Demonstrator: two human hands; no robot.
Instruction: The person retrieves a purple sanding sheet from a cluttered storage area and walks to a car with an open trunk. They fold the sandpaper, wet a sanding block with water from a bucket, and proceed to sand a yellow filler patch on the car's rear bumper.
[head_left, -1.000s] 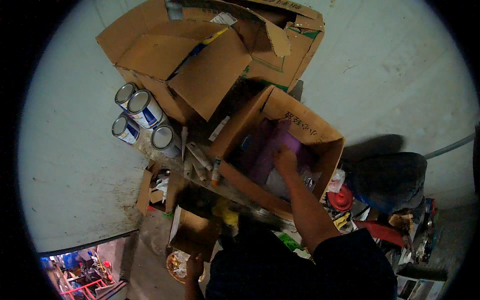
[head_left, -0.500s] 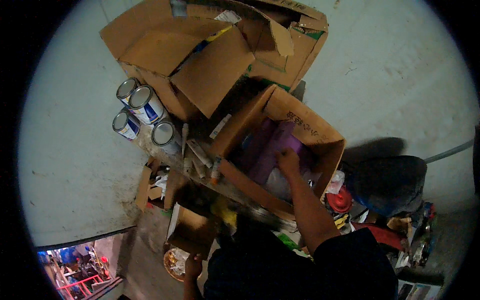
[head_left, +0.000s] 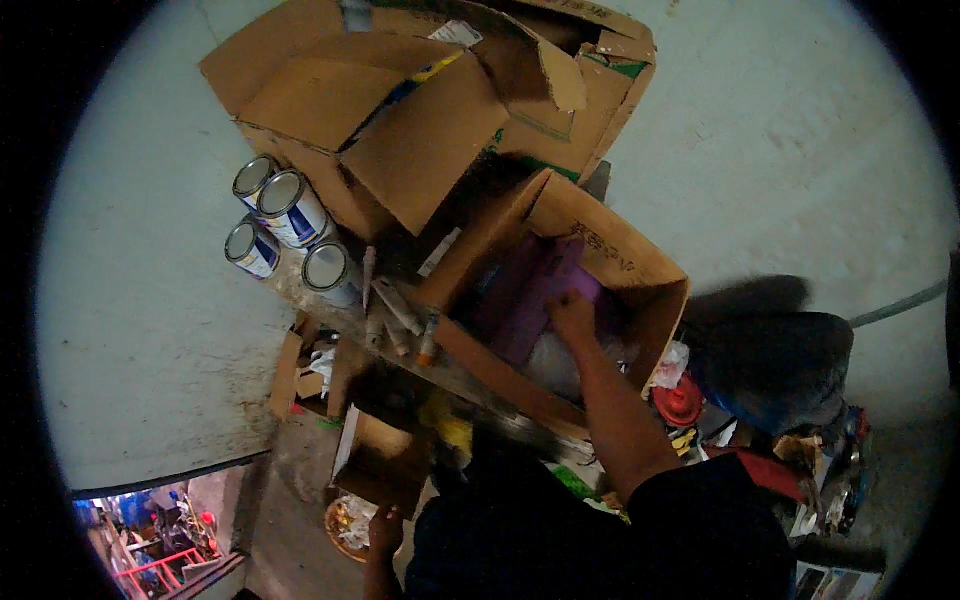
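Observation:
My right hand [head_left: 573, 314] reaches down into an open cardboard box [head_left: 655, 320] on the bench, its fingers curled at the edge of a purple package [head_left: 530, 322]. What lies under the fingertips is hidden. Beside the package is clear plastic wrapping [head_left: 553, 366]. Low down in front of me, my left hand [head_left: 385, 527] grips the lower edge of a small open cardboard carton [head_left: 378, 460]. The carton is tilted, and its shadowed inside shows nothing I can make out.
Several metal cans [head_left: 326, 268] stand at the bench's left end, near several tubes [head_left: 398, 305]. Behind them rises a large flapped carton [head_left: 425, 145]. A round basket [head_left: 347, 540] sits beneath my left hand. A dark bulky item [head_left: 785, 365] and a red lid [head_left: 678, 402] lie right.
My right hand has shifted very slightly within the box, staying at the purple package. The small carton in my left hand is almost unmoved.

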